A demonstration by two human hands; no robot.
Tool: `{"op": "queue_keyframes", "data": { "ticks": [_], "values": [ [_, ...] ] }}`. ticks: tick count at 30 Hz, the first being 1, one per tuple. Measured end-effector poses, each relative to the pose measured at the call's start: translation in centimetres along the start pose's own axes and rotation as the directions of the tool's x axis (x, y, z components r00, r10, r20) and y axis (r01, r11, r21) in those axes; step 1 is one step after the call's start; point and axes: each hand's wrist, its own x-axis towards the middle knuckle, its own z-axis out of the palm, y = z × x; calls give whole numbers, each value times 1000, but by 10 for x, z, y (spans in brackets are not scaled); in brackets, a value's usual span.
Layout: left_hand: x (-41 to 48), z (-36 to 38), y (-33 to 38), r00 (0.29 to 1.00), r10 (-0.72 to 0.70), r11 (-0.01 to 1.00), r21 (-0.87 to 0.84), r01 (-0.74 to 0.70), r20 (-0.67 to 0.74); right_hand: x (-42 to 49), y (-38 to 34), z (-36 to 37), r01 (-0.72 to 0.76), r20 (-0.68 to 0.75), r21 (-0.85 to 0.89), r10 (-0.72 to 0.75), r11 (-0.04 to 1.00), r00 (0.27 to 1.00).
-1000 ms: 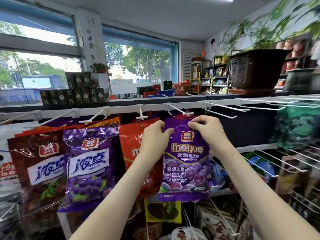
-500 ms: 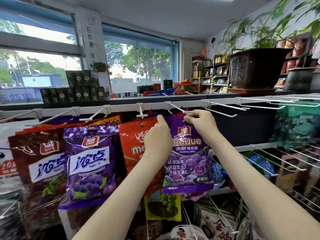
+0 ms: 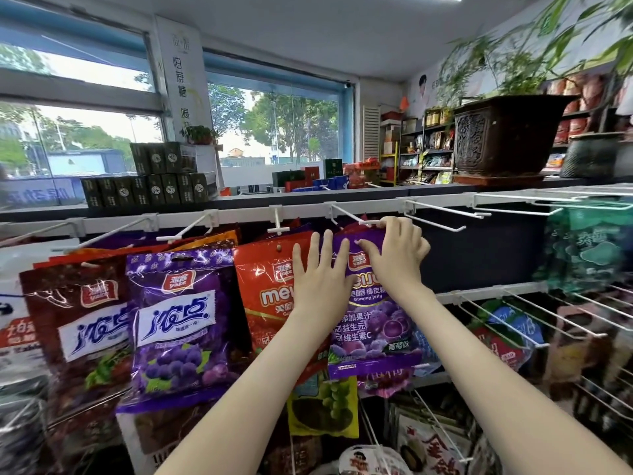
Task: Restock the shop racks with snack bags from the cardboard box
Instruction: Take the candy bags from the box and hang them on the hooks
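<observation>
A purple gummy jelly bag (image 3: pixel 373 334) hangs at the tip of a white wire hook (image 3: pixel 347 214) on the top rack rail. My right hand (image 3: pixel 397 255) pinches the bag's top edge right at the hook's tip. With straight, spread fingers, my left hand (image 3: pixel 317 272) lies flat against the bag's upper left and the red gummy bag (image 3: pixel 265 303) beside it. The cardboard box is out of view.
Purple (image 3: pixel 178 323) and dark red (image 3: pixel 75 323) snack bags hang on hooks to the left. Bare white hooks (image 3: pixel 435 217) stick out to the right. Lower wire hooks (image 3: pixel 507 323) carry more bags. A large dark plant pot (image 3: pixel 503 135) stands on the shelf top.
Both hands lifted the purple bag up to the hook's tip. My left hand let go of the bag's corner and now lies flat on it with fingers spread.
</observation>
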Motion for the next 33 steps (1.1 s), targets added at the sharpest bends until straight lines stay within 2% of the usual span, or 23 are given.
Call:
{"op": "queue_keyframes", "data": {
  "ticks": [2,5,8,10,13,17,20,23,27,33],
  "values": [
    [-5,4,2,998,-3,999,-33,1,-60,-18,4,3,55,-39,0,-55,999,998],
    [-15,12,3,983,-3,997,-79,-11,-185,-47,9,6,142,-6,-19,-142,990,990],
    [-33,17,6,974,2,994,-109,-27,-227,-75,9,4,219,21,-53,-218,974,976],
    [-49,17,8,967,13,988,-146,-52,-256,-94,4,1,255,25,-18,-254,967,967],
    [-77,18,6,954,21,977,-198,-83,-299,-120,-4,1,300,30,103,-304,948,952],
    [-140,30,-7,942,-20,942,-323,-95,-334,-171,-19,9,262,91,346,-310,901,946],
    [-193,39,-28,945,-68,936,-349,-51,-320,-213,-37,21,244,119,461,-332,853,936],
    [-248,42,-52,961,-132,934,-355,39,-241,-254,-56,33,226,144,566,-364,793,920],
    [-328,50,-86,953,-292,912,-325,250,-86,-321,-95,49,242,246,657,-507,713,826],
    [-451,80,-133,789,-607,744,-281,607,97,-421,-149,87,205,478,707,-671,676,566]
  ]
}}
